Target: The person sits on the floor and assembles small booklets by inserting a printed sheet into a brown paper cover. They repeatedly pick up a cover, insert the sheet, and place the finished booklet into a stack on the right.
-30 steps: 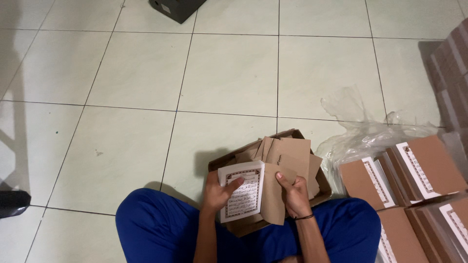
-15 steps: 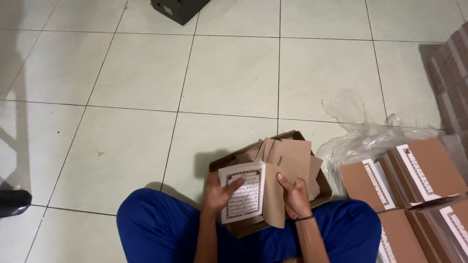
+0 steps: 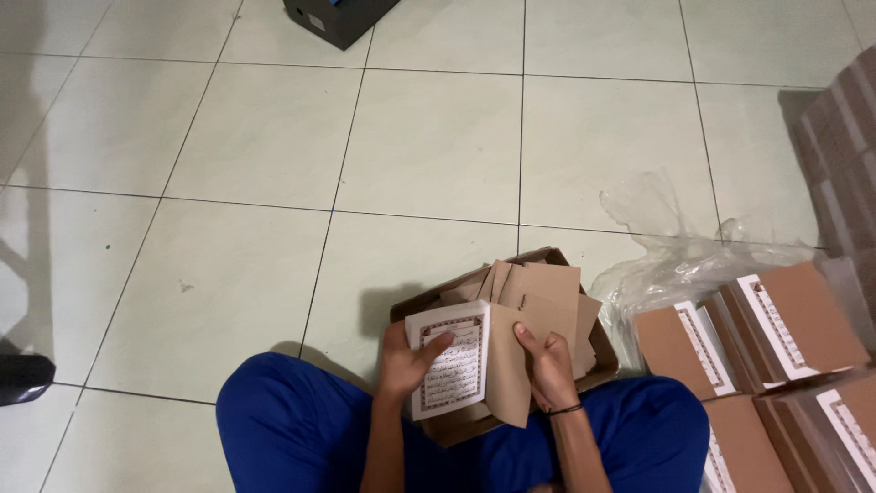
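I sit cross-legged in blue trousers on a pale tiled floor. My left hand (image 3: 408, 358) grips the left edge of a white booklet (image 3: 452, 363) with a framed, ornamented printed page. My right hand (image 3: 550, 367) holds a brown card cover (image 3: 507, 370) folded against the booklet's right side. Both hover over an open cardboard box (image 3: 604, 354) in my lap that holds several more brown card covers (image 3: 538, 290) standing on end.
Stacks of brown-covered booklets with white printed edges (image 3: 776, 321) lie at the right, beside crumpled clear plastic wrap (image 3: 675, 260). More brown stacks (image 3: 844, 137) rise at the right edge. A dark box (image 3: 338, 16) sits at the top. A dark shoe (image 3: 23, 376) is at the left.
Almost nothing differs. Both hands keep their grip on the booklet and the brown cover over the box, with only slight finger shifts.
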